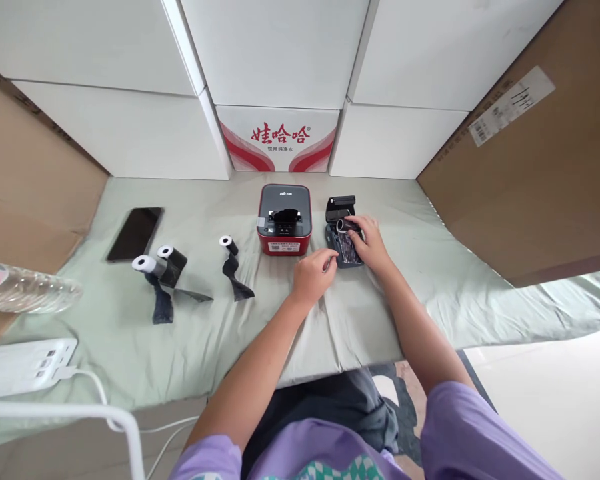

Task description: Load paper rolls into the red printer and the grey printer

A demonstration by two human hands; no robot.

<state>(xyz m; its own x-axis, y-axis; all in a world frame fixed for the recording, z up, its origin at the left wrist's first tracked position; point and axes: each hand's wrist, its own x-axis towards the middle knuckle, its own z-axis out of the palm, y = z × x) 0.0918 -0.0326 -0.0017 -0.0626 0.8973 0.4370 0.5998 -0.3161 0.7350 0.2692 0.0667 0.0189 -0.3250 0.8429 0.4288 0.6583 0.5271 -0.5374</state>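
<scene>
Far centre, the carton (279,138) shouts 娃哈哈; nearer, a red-and-black printer (284,220), its front label too small to read; right, an open dark device (331,239); left hand (314,275) curled beside it, hold unclear; right hand (370,241), nearly closed, pinching a roll (348,225) there.

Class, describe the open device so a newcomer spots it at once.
Start at the green-covered table, then find the red-and-black machine. Just right of it, partly under the right hand, sits the dark device, set apart by its smaller size and raised lid.
</scene>
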